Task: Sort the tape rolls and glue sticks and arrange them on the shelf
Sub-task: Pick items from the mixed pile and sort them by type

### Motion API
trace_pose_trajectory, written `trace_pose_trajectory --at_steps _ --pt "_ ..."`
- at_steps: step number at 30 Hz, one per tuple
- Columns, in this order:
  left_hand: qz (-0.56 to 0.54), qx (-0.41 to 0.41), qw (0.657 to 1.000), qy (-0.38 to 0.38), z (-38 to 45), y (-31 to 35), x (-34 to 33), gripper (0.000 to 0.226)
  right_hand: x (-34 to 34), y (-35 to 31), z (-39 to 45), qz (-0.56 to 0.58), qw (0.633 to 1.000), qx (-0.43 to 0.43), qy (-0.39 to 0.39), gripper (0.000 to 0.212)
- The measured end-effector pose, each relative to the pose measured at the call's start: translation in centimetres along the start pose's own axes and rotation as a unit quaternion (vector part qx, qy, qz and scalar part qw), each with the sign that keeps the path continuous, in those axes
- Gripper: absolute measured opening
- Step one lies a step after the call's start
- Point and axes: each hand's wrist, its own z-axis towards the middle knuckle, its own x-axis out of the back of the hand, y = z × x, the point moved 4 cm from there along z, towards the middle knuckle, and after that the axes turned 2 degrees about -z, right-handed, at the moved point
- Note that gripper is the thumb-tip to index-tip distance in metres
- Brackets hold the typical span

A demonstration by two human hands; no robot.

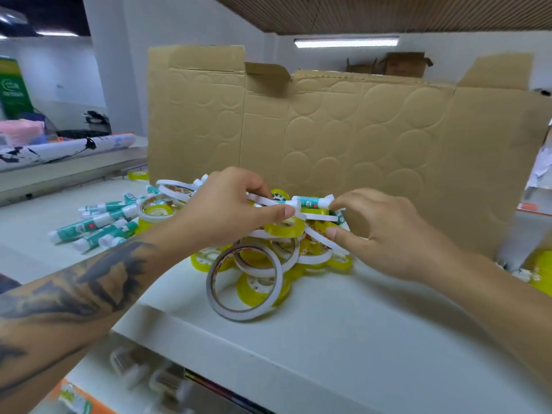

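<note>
Tape rolls [268, 249] lie heaped in the middle of the white shelf [343, 324] in front of me, thin white rings with printed inner cores mixed with smaller, thicker rolls of clear yellow tape. One large white ring [245, 283] leans upright at the front of the heap, against a yellow roll [260, 289]. On top of the pile I see a single glue stick [312, 201], teal label with white ends, lying across the rolls between my two hands. My left hand [227, 207] is curled over the top of the heap, thumb and fingers pinching a thin white ring beside the stick's left end. My right hand [385, 234] has its fingertips bent at the stick's right end and its thumb pressed on a white ring lower down; I cannot tell whether it truly grips the stick. More glue sticks [98, 225] lie side by side to the left on the shelf, apart from the heap. A flattened cardboard box [343, 130] stands behind everything.
</note>
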Motion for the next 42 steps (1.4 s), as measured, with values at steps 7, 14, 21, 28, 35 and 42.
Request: trace_pose_trajectory --at_steps 7,14,21,28,35,42 --pt "-0.011 -0.015 0.999 0.029 0.6 1.2 0.3 0.062 0.0 0.3 -0.5 0.039 0.999 0.017 0.004 0.061" --pt "-0.036 -0.046 0.998 0.018 -0.3 4.3 -1.2 0.057 1.1 0.5 -0.8 0.121 0.991 0.040 0.042 0.057" --pt "-0.127 -0.088 0.988 0.026 -1.0 9.8 -2.4 0.046 5.6 3.3 -3.6 0.134 0.987 0.038 0.077 0.049" --pt "-0.293 -0.133 0.945 -0.063 -1.2 17.3 -7.7 0.045 11.3 9.2 -10.5 0.143 0.985 -0.019 0.099 0.052" --pt "-0.343 -0.198 0.911 -0.116 -2.1 27.1 -15.4 0.031 14.6 16.8 -18.0 0.185 0.961 -0.073 0.192 0.034" --pt "-0.273 -0.200 0.929 -0.152 -3.5 32.8 -24.1 0.067 18.0 26.5 -27.2 0.100 0.956 -0.166 0.222 0.039"
